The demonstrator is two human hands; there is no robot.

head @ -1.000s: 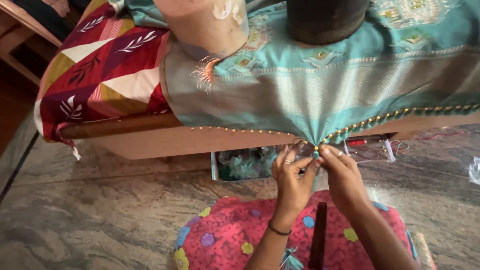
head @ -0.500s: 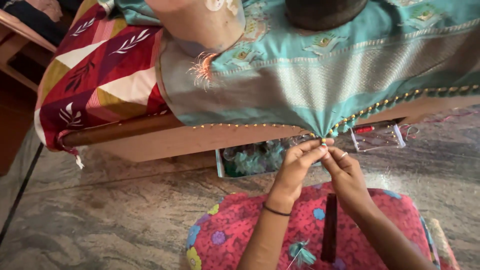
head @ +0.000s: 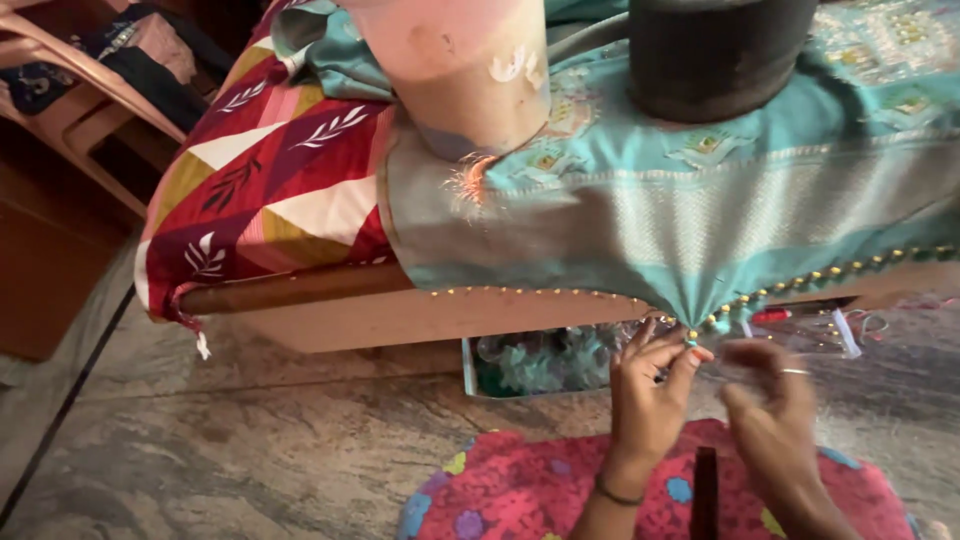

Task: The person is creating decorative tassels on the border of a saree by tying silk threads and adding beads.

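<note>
Two hands at the beaded hem of a teal cloth hanging off a bed.

Nearest: a pink floral cushion (head: 520,495) on the grey stone floor (head: 250,450), with a dark upright rod (head: 705,495) rising from it between the forearms. Left hand (head: 650,400), dark bangle at the wrist: grip pinched on the bead edging (head: 690,335) where the teal cloth (head: 700,210) gathers to a point. Right hand (head: 775,405), blurred, ring on one finger, just beside the left and a little below the hem; whether its grip is clenched or released cannot be told. Behind: a clear plastic box (head: 540,360) under the wooden bed frame (head: 400,315). On the bed: a red patterned bedspread (head: 270,190); a pinkish cylinder (head: 455,70) and a dark round weight (head: 720,55) standing on the cloth. Far left: a wooden chair (head: 80,90).
</note>
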